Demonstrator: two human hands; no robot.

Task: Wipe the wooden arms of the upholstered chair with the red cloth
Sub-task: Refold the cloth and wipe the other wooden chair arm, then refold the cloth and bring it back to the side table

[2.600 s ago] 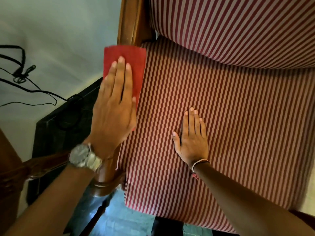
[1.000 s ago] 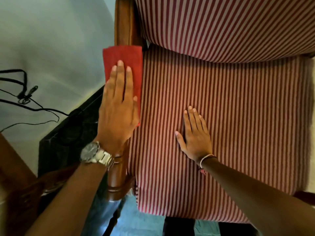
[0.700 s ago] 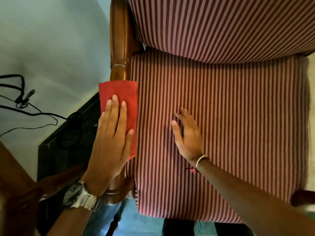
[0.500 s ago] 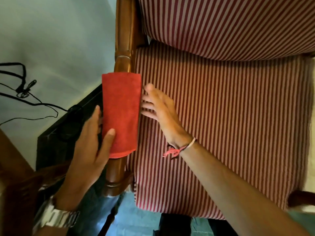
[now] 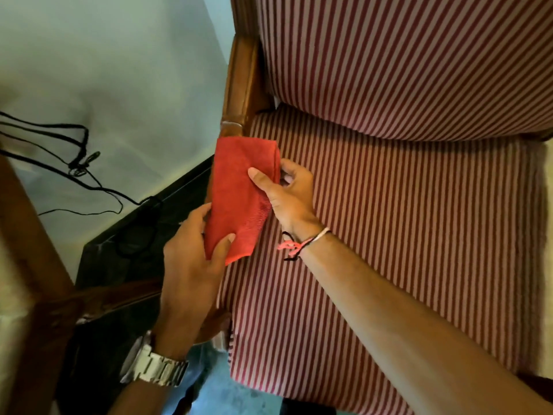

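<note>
My left hand [image 5: 191, 259] pinches the lower end of the red cloth [image 5: 239, 193], thumb on top. My right hand [image 5: 288, 193] grips its right edge. The cloth drapes over the chair's wooden arm [image 5: 239, 85], beside the striped seat [image 5: 404, 235].
</note>
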